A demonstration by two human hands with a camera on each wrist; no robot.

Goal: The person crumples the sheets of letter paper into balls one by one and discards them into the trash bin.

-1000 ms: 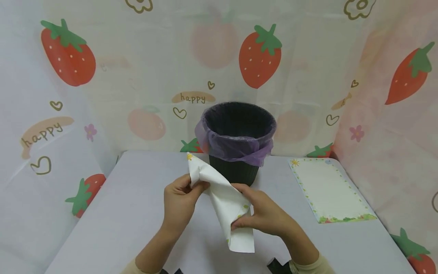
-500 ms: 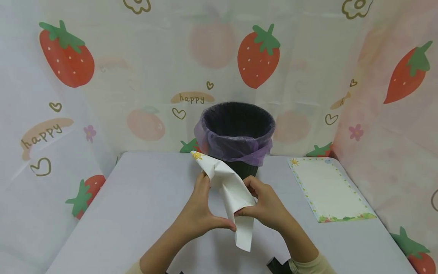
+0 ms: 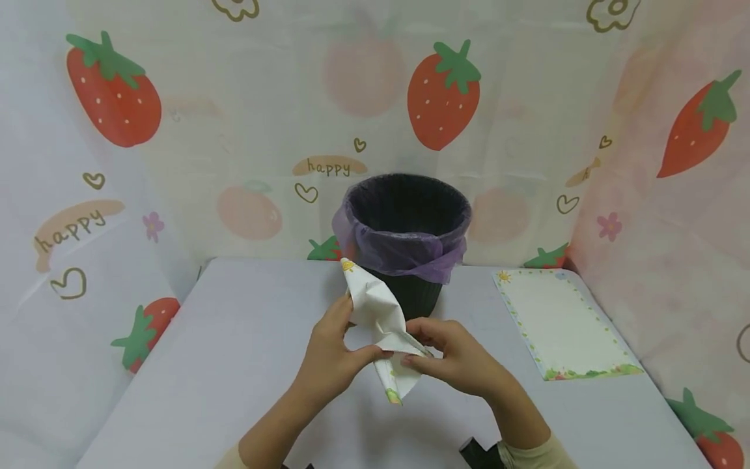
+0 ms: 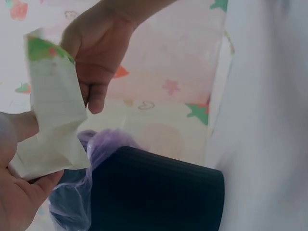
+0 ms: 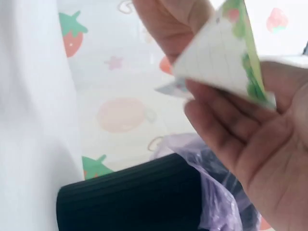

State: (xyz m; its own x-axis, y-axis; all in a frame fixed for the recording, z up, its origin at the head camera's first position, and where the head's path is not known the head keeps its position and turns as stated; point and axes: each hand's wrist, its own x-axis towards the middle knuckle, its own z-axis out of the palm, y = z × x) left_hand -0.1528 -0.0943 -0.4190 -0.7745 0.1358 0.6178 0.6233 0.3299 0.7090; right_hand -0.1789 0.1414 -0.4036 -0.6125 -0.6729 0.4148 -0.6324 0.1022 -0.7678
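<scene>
Both hands hold a white sheet of paper with a printed coloured border, bent and partly crumpled, above the table in front of the bin. My left hand grips its left side, thumb in front and fingers partly hidden behind. At the paper's right edge, my right hand pinches it between thumb and fingers. In the left wrist view, the folded paper has faint ruled lines and a green printed edge. The right wrist view shows a pointed fold of the paper over the right hand's fingers.
A dark ribbed bin with a purple bag over its rim stands at the table's back. Another bordered sheet lies flat at the right. A strawberry-print cloth hangs behind and at both sides of the white table.
The left hand let go of the paper's upper left and took hold lower and further right. The paper's lower end is now folded up and crumpled, its printed edge showing.
</scene>
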